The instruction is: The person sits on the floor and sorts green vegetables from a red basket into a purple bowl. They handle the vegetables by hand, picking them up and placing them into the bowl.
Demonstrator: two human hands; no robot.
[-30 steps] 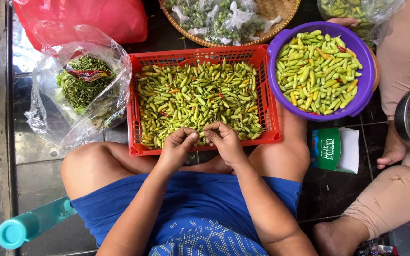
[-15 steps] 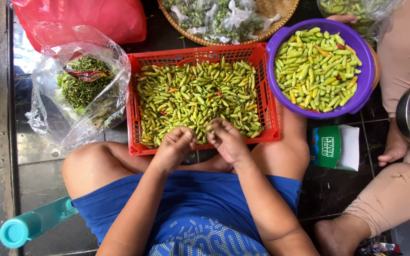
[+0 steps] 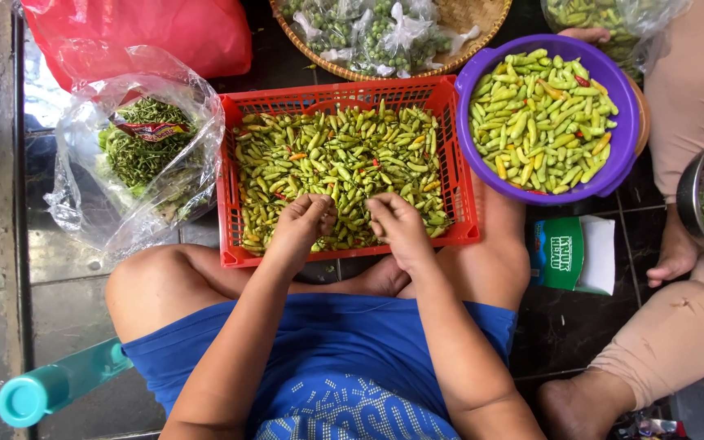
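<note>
I see both forearms reaching forward over the crossed legs, wrists bent down into the near edge of the red crate. My left hand is curled loosely with its fingertips buried in the green chillies, pinching at one, though I cannot tell exactly which. My right hand sits just beside it, fingers closed around a small chilli. The chillies fill the crate, mostly green with a few orange and red ones. Left of the crate lies a clear plastic bag of green stems. Right of the crate, a purple bowl holds more chillies. Beyond the crate sits a woven basket of bagged greens.
</note>
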